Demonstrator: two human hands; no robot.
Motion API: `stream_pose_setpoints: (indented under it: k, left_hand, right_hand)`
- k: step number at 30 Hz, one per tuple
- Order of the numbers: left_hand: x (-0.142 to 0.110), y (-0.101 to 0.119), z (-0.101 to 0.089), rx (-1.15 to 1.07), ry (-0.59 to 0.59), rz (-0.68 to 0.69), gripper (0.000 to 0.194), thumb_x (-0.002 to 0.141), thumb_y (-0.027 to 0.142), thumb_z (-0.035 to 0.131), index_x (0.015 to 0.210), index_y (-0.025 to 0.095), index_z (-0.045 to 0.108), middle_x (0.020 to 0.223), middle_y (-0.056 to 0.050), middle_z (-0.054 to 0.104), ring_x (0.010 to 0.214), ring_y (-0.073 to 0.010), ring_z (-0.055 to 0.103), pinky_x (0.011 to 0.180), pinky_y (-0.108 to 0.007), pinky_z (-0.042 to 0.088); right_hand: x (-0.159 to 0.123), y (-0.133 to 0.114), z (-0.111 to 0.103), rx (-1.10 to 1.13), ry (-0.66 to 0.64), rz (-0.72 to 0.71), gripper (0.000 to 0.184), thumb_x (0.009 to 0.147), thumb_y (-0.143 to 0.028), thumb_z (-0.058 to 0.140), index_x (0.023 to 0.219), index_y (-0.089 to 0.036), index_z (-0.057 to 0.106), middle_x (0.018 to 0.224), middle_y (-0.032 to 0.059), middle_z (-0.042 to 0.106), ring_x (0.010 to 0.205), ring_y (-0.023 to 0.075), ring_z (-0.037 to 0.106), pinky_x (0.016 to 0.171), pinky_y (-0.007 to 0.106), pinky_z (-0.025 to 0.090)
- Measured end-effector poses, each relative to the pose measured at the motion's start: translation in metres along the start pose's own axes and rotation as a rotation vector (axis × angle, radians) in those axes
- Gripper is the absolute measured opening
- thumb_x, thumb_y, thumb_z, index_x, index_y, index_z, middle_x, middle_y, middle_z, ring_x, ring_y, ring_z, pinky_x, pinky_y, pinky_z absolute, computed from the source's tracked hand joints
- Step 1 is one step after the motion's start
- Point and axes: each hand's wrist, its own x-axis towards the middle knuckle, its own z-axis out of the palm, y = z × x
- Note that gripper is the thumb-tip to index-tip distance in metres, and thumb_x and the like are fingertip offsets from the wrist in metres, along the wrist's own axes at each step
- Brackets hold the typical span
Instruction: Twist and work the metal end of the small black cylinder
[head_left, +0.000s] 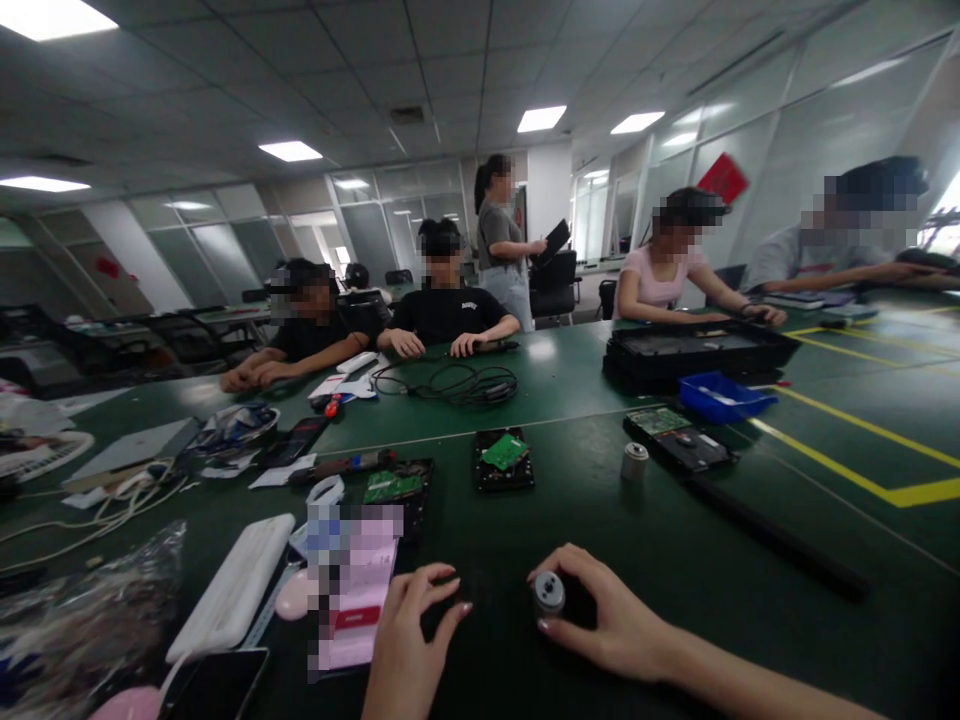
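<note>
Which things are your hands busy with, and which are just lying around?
In hand:
- small silver cylinder, pinched in the right hand
- dark flat part under the left hand

Lying about:
- second silver cylinder
- open hard drives with green circuit boards
- blue tray
- coiled black cable
- white case
- pink paper

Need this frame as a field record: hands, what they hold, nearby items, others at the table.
left hand: resting on the green table, fingertips on a dark flat item, hard to make out
right hand: holding a small silver cylinder
grip: right fingers curled around it, left fingers loose
nearby: second metal cylinder, open hard drives, blue tray, coiled black cable
others: several people seated across the table, one standing
</note>
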Motion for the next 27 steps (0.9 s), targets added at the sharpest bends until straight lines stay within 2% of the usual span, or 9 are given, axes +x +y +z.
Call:
stream_pose_setpoints:
  k: [4, 7, 11, 13, 16, 22, 27]
  left_hand:
    - [-0.001, -0.006, 0.001, -0.010, -0.022, 0.008, 0.018, 0.082, 0.029, 0.065, 0.099, 0.023, 0.070, 0.103, -0.007, 0.070, 0.098, -0.0255, 0.068, 0.087, -0.042, 0.055]
    - [0.002, 0.000, 0.001, -0.034, 0.022, 0.022, 0.013, 0.084, 0.032, 0.065, 0.093, 0.024, 0.070, 0.096, -0.004, 0.072, 0.095, -0.0249, 0.069, 0.085, -0.040, 0.055]
    - [0.008, 0.035, 0.007, -0.156, 0.107, 0.094, 0.014, 0.085, 0.034, 0.066, 0.092, 0.022, 0.068, 0.091, -0.004, 0.072, 0.090, -0.0236, 0.070, 0.083, -0.037, 0.055]
    - [0.011, 0.056, 0.014, -0.239, 0.065, 0.171, 0.012, 0.084, 0.032, 0.067, 0.089, 0.022, 0.070, 0.092, -0.005, 0.071, 0.089, -0.0229, 0.070, 0.082, -0.034, 0.056]
    - [0.013, 0.076, 0.027, -0.333, 0.027, 0.211, 0.009, 0.082, 0.028, 0.068, 0.086, 0.021, 0.072, 0.092, -0.006, 0.071, 0.092, -0.0237, 0.070, 0.083, -0.033, 0.056]
    - [0.008, 0.077, 0.044, -0.385, 0.047, 0.207, 0.009, 0.082, 0.028, 0.068, 0.087, 0.020, 0.069, 0.089, -0.006, 0.071, 0.088, -0.0234, 0.071, 0.080, -0.033, 0.058]
    - [0.005, 0.078, 0.051, -0.602, 0.041, 0.131, 0.019, 0.084, 0.031, 0.067, 0.088, 0.022, 0.051, 0.080, -0.002, 0.074, 0.080, -0.0205, 0.073, 0.077, -0.032, 0.059]
  right_hand:
    - [0.000, 0.001, 0.000, -0.014, -0.007, -0.001, 0.029, 0.077, -0.028, 0.070, 0.103, -0.020, 0.061, 0.101, 0.0050, 0.063, 0.094, 0.0222, 0.057, 0.088, 0.037, 0.044]
    - [0.000, 0.001, 0.000, -0.023, 0.001, -0.015, 0.031, 0.077, -0.029, 0.071, 0.105, -0.020, 0.062, 0.101, 0.0047, 0.064, 0.095, 0.0223, 0.057, 0.091, 0.038, 0.043]
    - [0.001, 0.003, 0.001, -0.037, -0.006, -0.053, 0.033, 0.079, -0.033, 0.070, 0.109, -0.022, 0.063, 0.105, 0.0054, 0.065, 0.099, 0.0231, 0.057, 0.092, 0.038, 0.043]
    - [0.001, 0.004, 0.003, -0.057, 0.001, -0.076, 0.032, 0.079, -0.032, 0.070, 0.108, -0.022, 0.064, 0.103, 0.0054, 0.065, 0.097, 0.0229, 0.057, 0.091, 0.038, 0.043]
    - [0.002, 0.006, 0.004, -0.080, 0.016, -0.100, 0.028, 0.078, -0.030, 0.071, 0.103, -0.020, 0.065, 0.098, 0.0051, 0.065, 0.094, 0.0222, 0.056, 0.088, 0.037, 0.043]
    - [0.003, 0.008, 0.005, -0.085, 0.026, -0.124, 0.031, 0.076, -0.027, 0.072, 0.104, -0.019, 0.064, 0.099, 0.0047, 0.066, 0.093, 0.0210, 0.056, 0.086, 0.035, 0.043]
    - [0.002, 0.009, 0.006, -0.089, 0.021, -0.121, 0.029, 0.077, -0.031, 0.071, 0.103, -0.019, 0.065, 0.096, 0.0051, 0.065, 0.092, 0.0215, 0.055, 0.084, 0.034, 0.043]
